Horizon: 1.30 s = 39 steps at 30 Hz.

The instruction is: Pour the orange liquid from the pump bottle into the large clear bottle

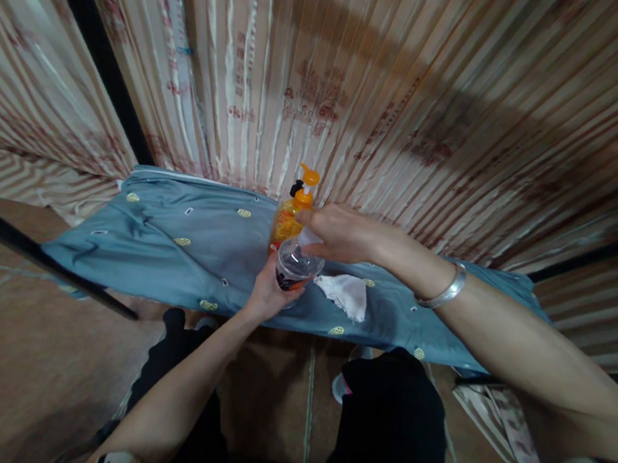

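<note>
An orange pump bottle (292, 210) stands just behind your hands on the counter (169, 242), which is draped in a blue-grey patterned cloth and backed by a striped curtain (421, 86). A crumpled white cloth (347, 293) lies just to the right. Your right hand (337, 234), with a silver bangle (444, 287) on its wrist, reaches across and partly hides the bottle. It pinches a pale scrap (308, 237) at the rim of a clear plastic cup (295, 266). Your left hand (265, 294) grips the cup from below, near the counter's front edge. The cup's walls are transparent, with something dark inside.
</note>
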{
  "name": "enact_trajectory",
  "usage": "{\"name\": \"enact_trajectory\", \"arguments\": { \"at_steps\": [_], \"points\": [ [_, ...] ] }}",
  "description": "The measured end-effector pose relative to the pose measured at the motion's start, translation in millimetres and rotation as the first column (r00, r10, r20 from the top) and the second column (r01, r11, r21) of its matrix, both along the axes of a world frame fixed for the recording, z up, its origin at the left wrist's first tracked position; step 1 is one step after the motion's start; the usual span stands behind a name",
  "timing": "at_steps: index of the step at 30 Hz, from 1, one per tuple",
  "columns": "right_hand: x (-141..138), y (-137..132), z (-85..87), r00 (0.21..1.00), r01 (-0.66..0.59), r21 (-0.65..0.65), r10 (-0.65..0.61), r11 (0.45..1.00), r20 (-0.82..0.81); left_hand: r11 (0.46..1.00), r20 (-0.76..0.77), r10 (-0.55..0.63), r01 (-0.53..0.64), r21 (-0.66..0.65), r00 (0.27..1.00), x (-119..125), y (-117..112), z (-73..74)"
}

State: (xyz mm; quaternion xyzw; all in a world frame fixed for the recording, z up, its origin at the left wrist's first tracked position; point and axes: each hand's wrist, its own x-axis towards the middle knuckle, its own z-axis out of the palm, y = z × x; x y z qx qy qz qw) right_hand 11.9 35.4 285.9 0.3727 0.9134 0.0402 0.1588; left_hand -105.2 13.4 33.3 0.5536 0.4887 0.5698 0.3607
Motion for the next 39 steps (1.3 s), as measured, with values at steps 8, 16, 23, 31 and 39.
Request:
{"name": "enact_trajectory", "arguments": {
  "at_steps": [8,16,23,31,39],
  "points": [
    [0.2,6.3,-11.0,1.000,0.010,-0.001,-0.010,1.000,-0.027,1.000,-0.008,0.009,-0.009,-0.003,1.000,-0.4,-0.2,0.1],
    [0.3,2.3,-4.3,0.998,0.052,0.019,-0.052,0.998,-0.022,1.000,-0.007,0.003,-0.003,0.012,1.000,1.2,0.3,1.4],
    [3.9,6.1,-8.6,0.999,0.013,-0.031,-0.015,0.999,-0.051,1.000,-0.010,0.001,-0.001,0.003,1.000,1.3,0.3,1.1],
    [4.8,7.2,-11.2,0.996,0.047,0.010,-0.047,0.999,-0.073,1.000,-0.013,0.006,-0.006,0.000,1.000,1.2,0.4,0.9],
    [7.3,10.7,-7.3,0.994,-0.014,-0.035,0.010,0.999,-0.110,1.000,-0.012,0.010,-0.010,0.000,1.000,1.1,0.6,-0.5]
  ]
}}
